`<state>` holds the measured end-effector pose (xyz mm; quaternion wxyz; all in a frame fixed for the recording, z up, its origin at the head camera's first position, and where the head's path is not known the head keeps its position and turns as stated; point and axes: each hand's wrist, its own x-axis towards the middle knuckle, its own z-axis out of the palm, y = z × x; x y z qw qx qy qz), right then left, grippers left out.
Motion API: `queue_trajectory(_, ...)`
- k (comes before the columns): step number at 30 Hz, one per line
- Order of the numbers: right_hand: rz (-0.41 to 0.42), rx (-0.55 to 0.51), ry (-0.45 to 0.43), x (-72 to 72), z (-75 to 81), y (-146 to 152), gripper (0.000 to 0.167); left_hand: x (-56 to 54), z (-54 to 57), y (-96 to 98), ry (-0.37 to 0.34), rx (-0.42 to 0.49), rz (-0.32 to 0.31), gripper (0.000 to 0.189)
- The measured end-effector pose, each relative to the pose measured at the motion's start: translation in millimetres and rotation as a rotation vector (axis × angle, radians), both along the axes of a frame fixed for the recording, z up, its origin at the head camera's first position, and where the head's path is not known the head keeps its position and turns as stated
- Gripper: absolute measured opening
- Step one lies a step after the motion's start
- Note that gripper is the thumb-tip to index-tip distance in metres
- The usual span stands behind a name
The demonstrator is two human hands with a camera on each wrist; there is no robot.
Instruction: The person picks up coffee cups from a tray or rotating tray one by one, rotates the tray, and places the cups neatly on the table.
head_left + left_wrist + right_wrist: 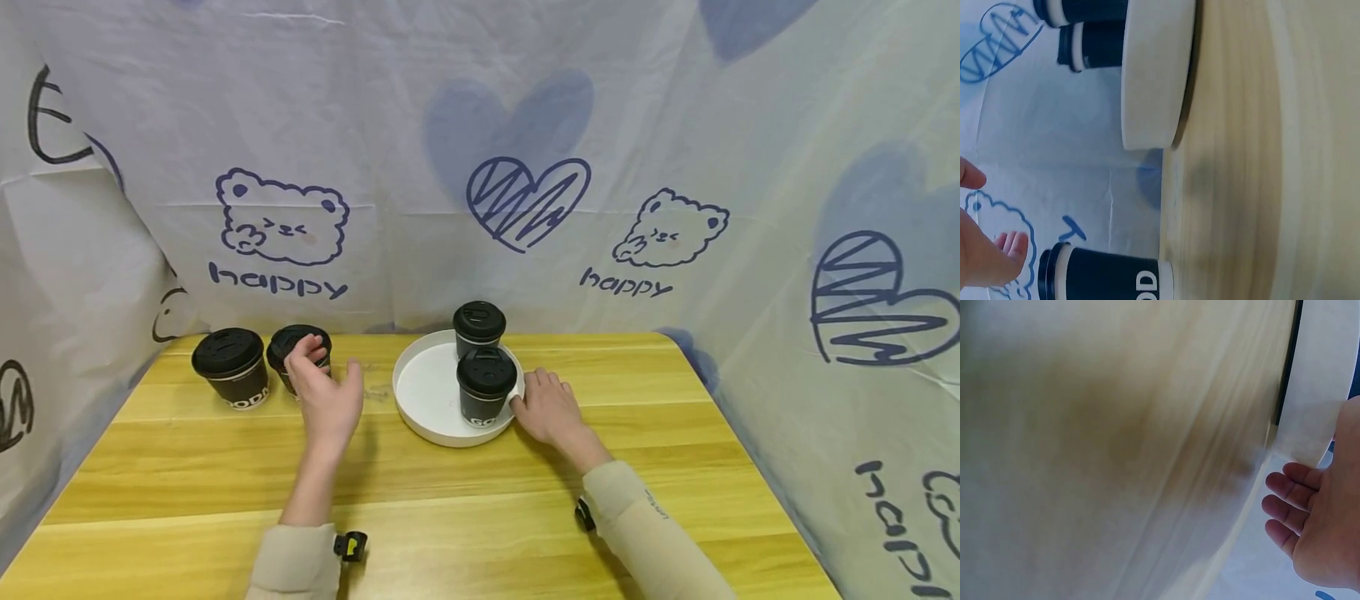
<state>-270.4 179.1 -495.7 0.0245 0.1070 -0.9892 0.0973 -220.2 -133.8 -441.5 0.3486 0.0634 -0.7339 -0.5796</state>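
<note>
In the head view, two black lidded paper cups stand in a round white tray: a front cup and a rear cup partly behind it. My right hand holds the tray's right rim, thumb at the edge and fingers along the outside; the right wrist view shows these fingers bent beside the tray wall, the thumb hidden. My left hand, fingers loosely bent and thumb apart, is in front of another black cup. The left wrist view shows a gap between hand and cup.
A further black cup stands at the far left of the wooden table. A white cloth with bear and heart drawings hangs behind the table and down its sides.
</note>
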Motion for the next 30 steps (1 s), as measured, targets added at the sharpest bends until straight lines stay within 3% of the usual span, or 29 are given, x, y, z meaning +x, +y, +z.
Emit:
queue_trajectory(5, -0.002, -0.006, 0.013, 0.3, 0.1, 0, 0.036, -6.8, -4.8, 8.2, -0.108, -0.117, -0.097, 0.058)
queue_trajectory(11, -0.005, -0.013, 0.011, 1.2, -0.9, 1, 0.036, -14.8, -10.2, 11.3, -0.327, -0.246, -0.188, 0.057)
queue_trajectory(18, -0.004, -0.007, 0.01, 1.0, -0.3, 0, 0.039, -25.2, -12.7, 9.6, -0.475, -0.368, -0.252, 0.056)
queue_trajectory(24, -0.005, -0.006, -0.004, 1.7, 0.0, 0, 0.04, -28.9, -14.3, 8.4, -0.671, -0.466, -0.331, 0.061)
queue_trajectory(30, -0.006, -0.005, -0.004, 1.9, -0.5, 0, 0.041, -32.8, -19.1, 8.0, -0.741, -0.554, -0.399, 0.045)
